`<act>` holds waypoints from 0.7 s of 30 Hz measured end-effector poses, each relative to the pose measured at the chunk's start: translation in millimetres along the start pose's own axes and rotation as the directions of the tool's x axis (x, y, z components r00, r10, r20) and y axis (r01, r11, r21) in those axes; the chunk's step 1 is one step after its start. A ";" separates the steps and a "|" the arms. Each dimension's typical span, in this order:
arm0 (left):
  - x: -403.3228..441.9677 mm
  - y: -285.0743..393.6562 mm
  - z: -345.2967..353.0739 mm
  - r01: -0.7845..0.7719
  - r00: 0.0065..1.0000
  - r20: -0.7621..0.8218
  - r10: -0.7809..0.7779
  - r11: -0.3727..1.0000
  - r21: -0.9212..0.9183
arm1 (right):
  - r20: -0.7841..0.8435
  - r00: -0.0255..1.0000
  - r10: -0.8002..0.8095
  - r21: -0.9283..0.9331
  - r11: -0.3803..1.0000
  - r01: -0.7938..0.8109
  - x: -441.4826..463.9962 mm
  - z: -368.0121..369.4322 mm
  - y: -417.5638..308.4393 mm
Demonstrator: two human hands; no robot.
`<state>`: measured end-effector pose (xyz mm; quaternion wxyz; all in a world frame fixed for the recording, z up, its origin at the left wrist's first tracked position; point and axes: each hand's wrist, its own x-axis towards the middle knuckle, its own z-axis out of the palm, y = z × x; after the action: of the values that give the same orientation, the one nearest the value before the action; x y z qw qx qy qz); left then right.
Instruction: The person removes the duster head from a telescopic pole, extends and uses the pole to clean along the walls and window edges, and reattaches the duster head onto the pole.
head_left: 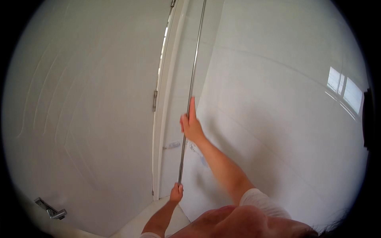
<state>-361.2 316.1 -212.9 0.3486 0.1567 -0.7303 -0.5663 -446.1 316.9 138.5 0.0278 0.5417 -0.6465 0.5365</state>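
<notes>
A long, thin metal pole rises almost upright through the middle of the view and leaves it at the top, so its upper end is out of sight. Near its lower end my left hand is closed around it. Higher up, my right hand grips the same pole, with the index finger stretched along the shaft. The pole leans slightly to the right toward the top and passes in front of the corner beside the door frame.
To the left is a white door with a metal handle and a hinge by the white frame. A glossy pale tiled wall on the right reflects a window. Grey-blue marks show low in the corner.
</notes>
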 end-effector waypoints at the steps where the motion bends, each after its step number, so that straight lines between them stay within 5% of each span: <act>1: 17.4 14.1 -3.4 -0.030 1.000 0.009 0.030 1.000 -0.006 | -0.014 1.000 -0.021 -0.030 0.999 0.020 16.0 -6.6 -14.4; 8: 29.1 30.4 -6.3 0.045 0.999 -0.008 -0.045 0.998 -0.040 | 0.001 0.999 0.034 -0.224 0.974 -0.032 69.1 4.7 -10.6; 11: 6.7 24.6 -19.9 0.071 0.996 -0.045 -0.071 0.997 0.014 | -0.014 1.000 -0.012 -0.214 0.977 0.009 42.5 18.9 7.5; 18: -68.4 -37.6 -33.7 0.104 0.993 -0.066 -0.095 0.982 0.155 | 0.084 0.984 0.155 -0.058 0.987 -0.151 -34.7 40.6 20.6; 21: -124.4 -62.4 -27.9 0.257 0.967 -0.046 -0.253 0.947 0.192 | 0.138 0.959 0.246 -0.117 0.966 -0.231 -83.7 53.6 43.1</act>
<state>-264.3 354.3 -309.4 0.2629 0.2890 -0.7525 -0.5302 -413.9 327.2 35.6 -0.0591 0.4967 -0.7333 0.4605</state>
